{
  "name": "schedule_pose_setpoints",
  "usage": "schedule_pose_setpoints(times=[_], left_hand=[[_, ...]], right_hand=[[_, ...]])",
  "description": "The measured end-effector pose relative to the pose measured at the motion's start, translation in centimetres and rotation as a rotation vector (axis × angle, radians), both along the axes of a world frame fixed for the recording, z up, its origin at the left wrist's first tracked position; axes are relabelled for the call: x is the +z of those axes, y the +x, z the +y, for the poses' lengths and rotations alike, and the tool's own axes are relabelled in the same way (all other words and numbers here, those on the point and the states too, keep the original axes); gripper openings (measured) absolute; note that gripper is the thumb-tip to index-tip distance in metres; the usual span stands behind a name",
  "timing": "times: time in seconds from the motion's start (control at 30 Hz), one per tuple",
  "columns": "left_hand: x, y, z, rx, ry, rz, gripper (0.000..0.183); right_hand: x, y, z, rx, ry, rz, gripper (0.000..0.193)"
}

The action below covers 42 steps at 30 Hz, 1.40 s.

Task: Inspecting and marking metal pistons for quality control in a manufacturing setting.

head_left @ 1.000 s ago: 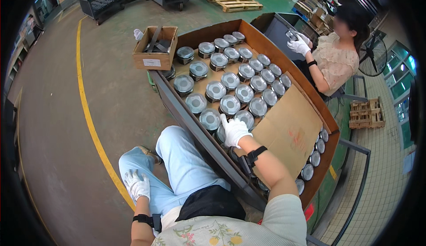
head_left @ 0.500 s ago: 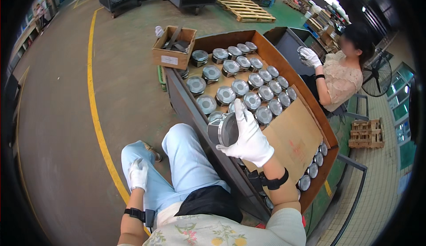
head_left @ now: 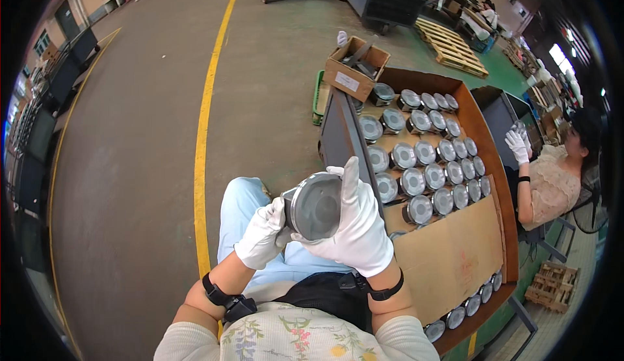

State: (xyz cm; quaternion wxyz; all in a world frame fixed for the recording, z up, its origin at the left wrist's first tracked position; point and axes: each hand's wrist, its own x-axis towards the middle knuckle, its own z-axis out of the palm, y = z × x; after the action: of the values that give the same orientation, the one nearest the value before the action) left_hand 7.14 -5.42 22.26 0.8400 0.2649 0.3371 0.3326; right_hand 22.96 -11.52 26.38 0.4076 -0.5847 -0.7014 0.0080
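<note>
A grey metal piston (head_left: pixel 316 208) is held up above my lap, its round crown turned toward me. My right hand (head_left: pixel 357 231), in a white glove, wraps its right side, with the thumb below and the fingers along the rim. On the other side my left hand (head_left: pixel 263 234), also gloved in white, is closed on the piston's skirt. Part of the skirt is hidden behind the crown and my fingers. To my right, rows of similar pistons (head_left: pixel 412 182) stand crown up in a large bin (head_left: pixel 354 123) lined with cardboard.
A brown cardboard sheet (head_left: pixel 448 257) covers the bin's near part. An open carton (head_left: pixel 348 81) of dark pieces sits on the bin's far left corner. Across the bin a co-worker (head_left: pixel 552 179) in white gloves handles a part. A yellow line (head_left: pixel 201 146) crosses the floor; a wooden pallet (head_left: pixel 450 45) lies beyond.
My right hand has brought the piston from over the bin's edge to above my lap. My left hand has risen from my leg and taken hold of it. The view has swung left.
</note>
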Motion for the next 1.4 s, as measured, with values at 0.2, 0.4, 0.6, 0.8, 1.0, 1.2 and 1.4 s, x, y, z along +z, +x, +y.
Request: schedule_pose_setpoints(times=[0.2, 0.4, 0.6, 0.8, 1.0, 1.2, 1.4], left_hand=[[-1.9, -2.6, 0.9, -0.176, -0.025, -0.072, 0.045], [-1.2, -2.0, 0.6, -0.151, -0.118, 0.037, 0.027], [-3.0, -2.5, -0.2, -0.030, 0.076, -0.068, 0.052], [-2.6, -1.4, 0.4, -0.097, -0.058, -0.673, 0.040], [-2.5, -2.3, -0.1, -0.060, 0.087, -0.282, 0.042], [-3.6, -1.3, -0.2, 0.121, 0.208, 0.093, 0.062], [-1.8, -1.1, 1.1, 0.141, 0.578, 0.267, 0.037]], right_hand=[[0.4, -0.5, 0.4, 0.149, 0.048, -0.080, 0.129], [-0.2, 0.2, 0.4, 0.310, 0.028, -0.034, 0.111], [0.2, 0.6, 0.3, 0.336, 0.026, 0.193, 0.108], [-5.3, -0.5, -0.4, 0.391, -0.603, 1.689, 0.065], [-3.1, -2.7, 0.1, 0.320, -0.595, 1.467, 0.038], [-3.4, -2.3, -0.3, 0.197, -0.320, 1.389, 0.039], [-1.6, 0.5, 0.2, 0.106, -0.374, 1.309, 0.039]])
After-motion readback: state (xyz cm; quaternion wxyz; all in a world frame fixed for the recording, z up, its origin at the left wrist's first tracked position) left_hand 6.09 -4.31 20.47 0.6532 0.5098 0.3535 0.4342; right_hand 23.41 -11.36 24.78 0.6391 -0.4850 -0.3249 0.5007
